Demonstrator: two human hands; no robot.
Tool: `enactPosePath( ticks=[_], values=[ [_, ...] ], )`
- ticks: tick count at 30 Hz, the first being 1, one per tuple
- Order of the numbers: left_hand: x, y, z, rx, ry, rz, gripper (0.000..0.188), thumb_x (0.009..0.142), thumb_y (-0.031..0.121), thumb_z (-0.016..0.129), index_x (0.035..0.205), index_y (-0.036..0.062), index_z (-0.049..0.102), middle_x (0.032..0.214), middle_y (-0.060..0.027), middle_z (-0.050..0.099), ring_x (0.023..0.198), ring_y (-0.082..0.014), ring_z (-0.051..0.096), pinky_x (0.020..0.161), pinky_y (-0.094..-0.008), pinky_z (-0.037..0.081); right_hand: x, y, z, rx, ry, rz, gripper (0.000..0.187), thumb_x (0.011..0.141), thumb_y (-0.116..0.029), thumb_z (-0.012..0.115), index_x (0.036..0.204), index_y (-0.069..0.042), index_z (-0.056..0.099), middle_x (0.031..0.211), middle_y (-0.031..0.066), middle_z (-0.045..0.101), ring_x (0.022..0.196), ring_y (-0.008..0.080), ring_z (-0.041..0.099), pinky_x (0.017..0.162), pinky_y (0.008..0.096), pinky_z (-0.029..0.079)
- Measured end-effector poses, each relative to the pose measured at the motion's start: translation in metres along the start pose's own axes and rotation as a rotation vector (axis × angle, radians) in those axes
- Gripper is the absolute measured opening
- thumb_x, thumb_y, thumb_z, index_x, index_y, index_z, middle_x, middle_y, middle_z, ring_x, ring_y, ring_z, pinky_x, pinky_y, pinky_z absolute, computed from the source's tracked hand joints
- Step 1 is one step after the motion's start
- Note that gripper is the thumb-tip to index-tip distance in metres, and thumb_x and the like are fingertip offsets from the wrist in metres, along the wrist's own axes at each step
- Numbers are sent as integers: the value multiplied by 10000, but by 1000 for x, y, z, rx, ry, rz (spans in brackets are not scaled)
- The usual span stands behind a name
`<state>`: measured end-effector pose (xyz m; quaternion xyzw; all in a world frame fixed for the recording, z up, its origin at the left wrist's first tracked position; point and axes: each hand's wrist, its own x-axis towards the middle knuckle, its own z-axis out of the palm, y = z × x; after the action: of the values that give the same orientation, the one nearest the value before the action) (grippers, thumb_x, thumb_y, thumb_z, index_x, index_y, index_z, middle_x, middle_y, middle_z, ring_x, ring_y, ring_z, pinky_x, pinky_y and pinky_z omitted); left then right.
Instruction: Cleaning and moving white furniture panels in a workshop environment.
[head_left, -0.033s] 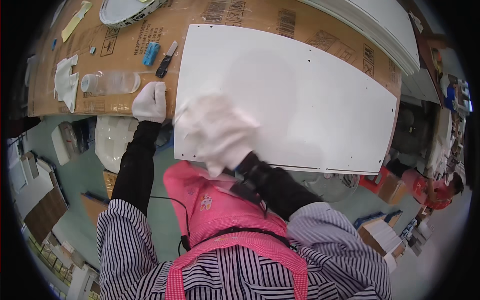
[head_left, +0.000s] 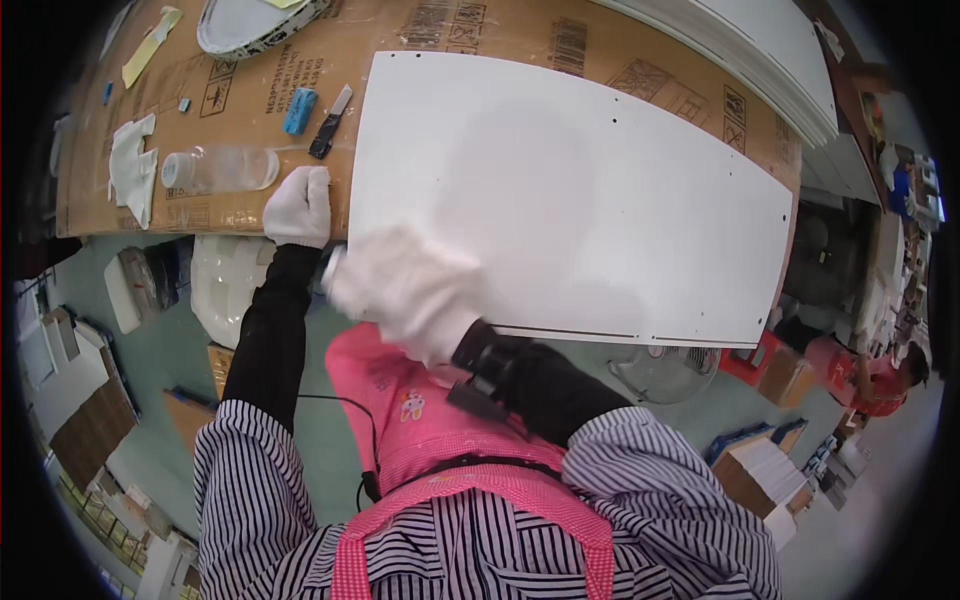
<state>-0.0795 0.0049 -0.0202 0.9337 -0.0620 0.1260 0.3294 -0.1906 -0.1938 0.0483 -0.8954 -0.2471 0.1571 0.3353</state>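
My left hand (head_left: 300, 208), in a white knit glove, rests as a closed fist on the front edge of the cardboard-covered table (head_left: 225, 212), just left of a white panel (head_left: 620, 220) with small dark holes. Nothing shows sticking out of the fist. Over the panel's near left corner is my right hand (head_left: 425, 300), also gloved and smeared by motion. It appears bunched around a white cloth (head_left: 375, 275), though glove and cloth blend together. Beyond the left fist lie a dark-handled utility knife (head_left: 330, 125) and a blue block (head_left: 299, 110).
A clear plastic bottle (head_left: 225, 169) lies on its side left of the fist, near a white scrap of cloth (head_left: 133, 170). A round white lid (head_left: 240, 35) sits at the far left. Below the table stands a fan (head_left: 660, 374). Another person (head_left: 865, 380) is at the right.
My right hand has swept left and toward me, from over the panel to its near left corner. My left fist stays in place.
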Motion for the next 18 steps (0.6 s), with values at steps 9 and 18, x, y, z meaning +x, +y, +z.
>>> enactPosePath(
  ticks=[9,18],
  values=[
    [-5,-1,-22,39,-2,-51,299,975,294,555,862,42,669,764,-146,643,710,-318,644,656,-385,497,-191,177,-72,865,767,629,421,941,-175,603,1328,-32,524,1077,87,671,961,227,655,831,323,531],
    [-7,3,-23,81,-35,-45,317,977,273,511,838,33,666,764,-153,649,719,-315,651,668,-381,506,26,195,-135,-317,790,204,392,866,-242,624,1226,-88,599,1143,151,647,1067,342,597,944,428,465]
  ],
)
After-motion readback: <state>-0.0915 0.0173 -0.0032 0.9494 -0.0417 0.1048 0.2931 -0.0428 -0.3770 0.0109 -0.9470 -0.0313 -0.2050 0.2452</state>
